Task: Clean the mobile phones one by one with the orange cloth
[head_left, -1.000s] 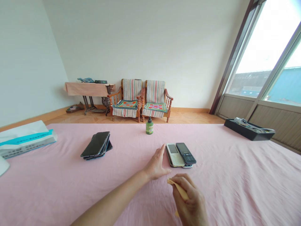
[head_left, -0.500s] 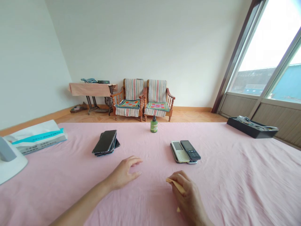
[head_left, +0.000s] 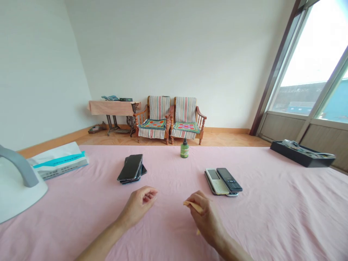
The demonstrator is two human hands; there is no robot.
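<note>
My right hand is closed around a folded yellow cloth. One end of the cloth pokes out past the fingertips, and a small corner shows below the palm. To the left, my left hand is just above the pink tablecloth with nothing in it, its fingers loosely curled and the thumb apart from them. Beyond it lies a stack of dark smartphones. Keypad phones lie past my right hand: a white phone and a black phone side by side, with more phones beneath them.
A green pump bottle stands at the table's far edge. At left are a white appliance with a grey handle and a tissue pack. A black box of cables sits far right. Two wooden chairs stand beyond the pink tablecloth.
My left hand has drawn back and its fingers have curled in. My right hand, still on the cloth, has shifted slightly left. The whole view has swung a little left and up.
</note>
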